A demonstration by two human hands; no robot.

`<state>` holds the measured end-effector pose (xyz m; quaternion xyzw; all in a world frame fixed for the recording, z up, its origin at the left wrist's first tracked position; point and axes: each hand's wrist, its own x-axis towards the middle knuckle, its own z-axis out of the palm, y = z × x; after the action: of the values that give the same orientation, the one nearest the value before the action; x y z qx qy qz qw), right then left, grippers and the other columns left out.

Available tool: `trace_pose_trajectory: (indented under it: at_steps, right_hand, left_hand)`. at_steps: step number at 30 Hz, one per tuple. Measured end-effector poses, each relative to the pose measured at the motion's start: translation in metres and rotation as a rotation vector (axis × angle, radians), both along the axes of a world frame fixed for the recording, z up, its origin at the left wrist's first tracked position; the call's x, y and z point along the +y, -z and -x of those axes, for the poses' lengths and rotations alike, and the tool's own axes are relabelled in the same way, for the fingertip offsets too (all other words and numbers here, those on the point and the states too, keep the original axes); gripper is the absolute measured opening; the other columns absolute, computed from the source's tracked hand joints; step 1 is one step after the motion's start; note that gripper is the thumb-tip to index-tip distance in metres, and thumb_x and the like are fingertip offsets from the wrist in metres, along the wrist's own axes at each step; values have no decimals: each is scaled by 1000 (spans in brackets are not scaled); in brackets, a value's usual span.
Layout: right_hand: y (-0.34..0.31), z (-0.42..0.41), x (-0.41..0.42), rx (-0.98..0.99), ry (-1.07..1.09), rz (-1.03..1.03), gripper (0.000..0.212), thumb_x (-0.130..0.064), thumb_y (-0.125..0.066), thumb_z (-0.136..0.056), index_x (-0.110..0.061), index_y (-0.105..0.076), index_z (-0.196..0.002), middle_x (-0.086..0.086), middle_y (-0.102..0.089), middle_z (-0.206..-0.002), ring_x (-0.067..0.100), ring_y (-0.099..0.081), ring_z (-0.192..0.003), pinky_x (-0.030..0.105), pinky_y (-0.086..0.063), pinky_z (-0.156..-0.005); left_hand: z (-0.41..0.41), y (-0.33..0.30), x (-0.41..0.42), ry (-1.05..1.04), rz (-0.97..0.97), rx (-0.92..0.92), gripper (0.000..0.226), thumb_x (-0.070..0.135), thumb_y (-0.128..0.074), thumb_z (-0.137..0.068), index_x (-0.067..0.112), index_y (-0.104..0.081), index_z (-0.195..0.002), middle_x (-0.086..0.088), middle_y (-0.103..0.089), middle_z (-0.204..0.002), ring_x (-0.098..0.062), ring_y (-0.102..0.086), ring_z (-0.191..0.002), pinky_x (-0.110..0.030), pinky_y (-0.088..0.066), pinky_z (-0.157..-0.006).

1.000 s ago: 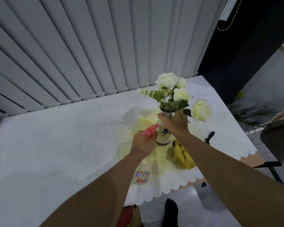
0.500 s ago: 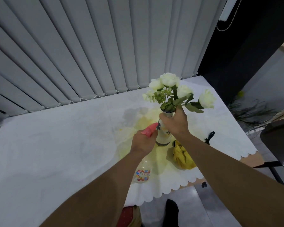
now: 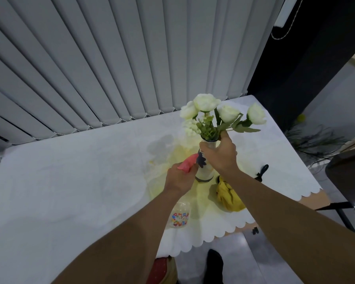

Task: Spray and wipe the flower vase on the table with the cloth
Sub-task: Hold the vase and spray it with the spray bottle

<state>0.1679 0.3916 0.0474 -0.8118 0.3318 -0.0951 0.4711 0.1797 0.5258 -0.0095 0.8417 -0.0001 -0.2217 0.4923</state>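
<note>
Vase (image 3: pixel 205 171): white with dark markings and a dark band near its base, upright on the worktop (image 3: pixel 70 181) toward the right end, nearer the front edge than the back; its neck is hidden inside the right hand.
Flowers (image 3: pixel 221 113): white blooms on green stems and leaves, standing out of the vase mouth and fanning toward the back right corner.
Right hand (image 3: pixel 219 154): closed around the vase's neck just under the flowers, thumb side toward the blooms.
Left hand (image 3: pixel 180 179): wrapped around the head of the spray bottle, just left of the vase.
Spray bottle (image 3: pixel 179 216): clear body with a coloured printed label, hanging below the left hand over the front part of the worktop; its pink nozzle (image 3: pixel 188 165) points at the vase and looks to be touching or almost touching its side.
Cloth (image 3: pixel 228 195): yellow, crumpled, lying just right of the vase's base near the front edge, partly hidden by the right forearm.
Worktop cover: white with a scalloped front edge, stained yellowish around the vase.
Dark item (image 3: pixel 261 172): small, black, near the right edge, beyond the cloth; too small to identify.
Blinds (image 3: pixel 131 58): grey vertical slats along the back edge.
</note>
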Motion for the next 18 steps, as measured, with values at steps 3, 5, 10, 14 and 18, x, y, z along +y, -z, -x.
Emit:
trace_pose_trajectory:
  at_steps: [3,5,10,14,18]
  right_hand:
    - [4,-3,1,5,14,-24,55,-49,-74,-61,-22,-55,-105,-1,-62,-104,23,-60,-102,50,-50,-95]
    - [14,-7,0,2,21,-19,71,-66,-72,-52,-22,-55,-106,0,-62,-108,24,-60,-108,52,-50,-95]
    - [14,-3,2,-3,30,-31,61,-60,-67,-55,-24,-52,-102,-1,-63,-105,25,-60,-106,53,-47,-98]
    - [13,-3,-3,0,51,-36,53,-49,-74,-63,-22,-53,-104,-3,-64,-105,25,-60,-105,54,-46,-98]
    - [14,-3,-5,-10,39,-29,47,-45,-77,-67,-23,-51,-100,-3,-64,-103,24,-60,-102,53,-45,-99]
  left_hand:
    - [0,3,-1,7,10,-17,20,60,-53,-78,43,-63,-78,-20,-73,-83,-29,-65,-67,-56,-62,-66]
    - [0,-1,-3,18,32,-27,20,52,-55,-85,50,-75,-87,-18,-71,-78,-26,-65,-66,-51,-61,-64]
    - [-1,-2,4,-36,63,-70,26,47,-59,-92,34,-78,-103,9,-57,-62,-17,-54,-63,-40,-63,-74]
    - [8,-4,18,-204,133,-197,21,41,-59,-101,30,-67,-84,3,-56,-66,-13,-52,-61,-30,-47,-65]
    - [15,-3,29,-351,147,-301,19,39,-54,-104,25,-65,-99,5,-62,-84,-16,-60,-78,-33,-48,-74]
